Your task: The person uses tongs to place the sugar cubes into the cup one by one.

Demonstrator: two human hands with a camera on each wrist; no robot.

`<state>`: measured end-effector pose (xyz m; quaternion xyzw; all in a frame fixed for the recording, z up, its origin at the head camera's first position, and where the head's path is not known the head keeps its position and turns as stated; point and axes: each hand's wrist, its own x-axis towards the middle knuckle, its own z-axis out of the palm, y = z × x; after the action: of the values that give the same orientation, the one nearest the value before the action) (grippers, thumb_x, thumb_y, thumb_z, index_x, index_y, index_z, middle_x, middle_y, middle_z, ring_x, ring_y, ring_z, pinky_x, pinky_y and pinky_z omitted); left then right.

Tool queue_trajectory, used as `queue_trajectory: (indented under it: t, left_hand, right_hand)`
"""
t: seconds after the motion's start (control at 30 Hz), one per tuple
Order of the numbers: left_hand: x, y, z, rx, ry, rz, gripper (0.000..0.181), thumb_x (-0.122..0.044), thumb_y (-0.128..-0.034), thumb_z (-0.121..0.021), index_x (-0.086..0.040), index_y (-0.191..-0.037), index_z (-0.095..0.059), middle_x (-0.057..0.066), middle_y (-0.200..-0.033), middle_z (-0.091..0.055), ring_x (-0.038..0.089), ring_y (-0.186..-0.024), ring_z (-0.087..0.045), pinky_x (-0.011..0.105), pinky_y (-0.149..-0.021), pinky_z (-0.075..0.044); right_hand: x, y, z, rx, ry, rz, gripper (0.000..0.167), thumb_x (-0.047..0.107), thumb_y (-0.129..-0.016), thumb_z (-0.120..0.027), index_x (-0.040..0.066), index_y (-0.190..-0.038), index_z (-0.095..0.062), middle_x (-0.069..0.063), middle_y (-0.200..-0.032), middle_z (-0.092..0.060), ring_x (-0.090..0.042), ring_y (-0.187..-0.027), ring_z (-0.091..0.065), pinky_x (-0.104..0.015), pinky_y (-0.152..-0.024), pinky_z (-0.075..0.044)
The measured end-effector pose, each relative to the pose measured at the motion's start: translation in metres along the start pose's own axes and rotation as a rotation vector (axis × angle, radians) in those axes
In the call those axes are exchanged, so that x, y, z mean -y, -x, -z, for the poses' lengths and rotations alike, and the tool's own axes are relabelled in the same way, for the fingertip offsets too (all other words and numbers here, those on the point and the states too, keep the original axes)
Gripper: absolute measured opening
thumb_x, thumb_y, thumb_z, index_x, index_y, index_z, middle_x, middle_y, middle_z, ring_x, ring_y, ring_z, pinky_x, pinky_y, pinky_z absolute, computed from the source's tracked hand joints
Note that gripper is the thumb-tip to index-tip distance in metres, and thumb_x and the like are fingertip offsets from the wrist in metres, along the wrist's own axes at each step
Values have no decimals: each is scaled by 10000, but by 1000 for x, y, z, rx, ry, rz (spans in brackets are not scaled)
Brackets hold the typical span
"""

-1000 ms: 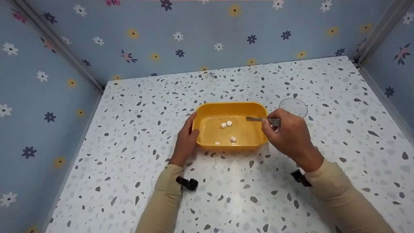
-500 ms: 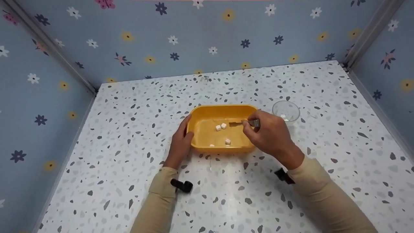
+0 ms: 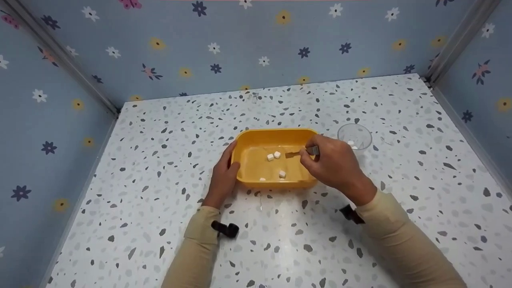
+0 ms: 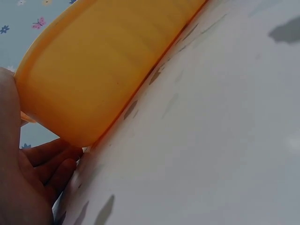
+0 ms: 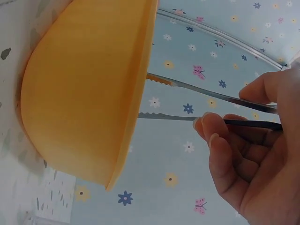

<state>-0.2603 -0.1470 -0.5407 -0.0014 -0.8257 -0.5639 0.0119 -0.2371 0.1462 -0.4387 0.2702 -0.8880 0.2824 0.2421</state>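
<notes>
A yellow plastic tub [image 3: 276, 185] stands on the speckled table with several small white cubes [image 3: 282, 174] on its floor. My left hand [image 3: 224, 176] holds the tub's left end, the thumb near the rim. In the left wrist view its fingers [image 4: 61, 159] lie at the lower edge of the tub wall. Metal tongs [image 5: 211, 93] with toothed ends are between the thumb and fingers of my right hand [image 3: 336, 164], above the tub's right end. Their two arms stand apart in the right wrist view. The tips point down beside a pair of cubes [image 3: 270, 157]; the tub wall hides them in the right wrist view.
A clear round cup [image 3: 355, 136] stands right of the tub, behind my right hand, with white bits inside. Flowered blue panels [image 3: 260, 44] border the table [image 3: 160, 160] at the back and both sides.
My right hand has moved left with the tongs, bringing their tips closer to the paired cubes. More of the clear cup shows. The left hand keeps its hold on the tub.
</notes>
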Motion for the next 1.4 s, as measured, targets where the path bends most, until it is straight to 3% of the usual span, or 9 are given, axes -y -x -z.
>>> queue_trajectory:
  t: [0.3,0.63,0.9,1.4]
  left_hand:
    - [-1,0,0,0,2,3,612,-201,-977,-472,-396,-1545,-353,-127,-1553,-386,95,-1341,-428,359,-1118,-347]
    - [-1,-1,0,4,4,-6,612,-204,-981,-468,-397,-1549,-344,-132,-1554,-385,89,-1334,-438,356,-1113,-357]
    - [-1,-2,0,2,7,8,600,-211,-979,-459,-400,-1540,-358,-139,-1537,-401,118,-1216,-505,358,-1066,-406]
    - [-1,-1,1,-6,0,10,605,-212,-981,-471,-403,-1543,-353,-131,-1548,-392,98,-1288,-471,352,-1102,-367]
  right_hand:
    - [0,5,-7,55,-35,93,95,142,-871,-692,70,-834,-641,9,-687,-613,-92,-537,-498,-225,-468,-429]
    - [1,5,-7,119,-85,37,97,145,-858,-712,75,-854,-646,10,-695,-622,-95,-545,-492,-239,-471,-438]
    - [3,6,-9,164,-129,-12,95,152,-854,-709,87,-837,-641,9,-729,-671,-97,-585,-553,-253,-516,-485]
    - [2,7,-12,215,-145,-27,107,140,-849,-724,104,-860,-624,27,-716,-648,-87,-561,-513,-250,-490,-462]
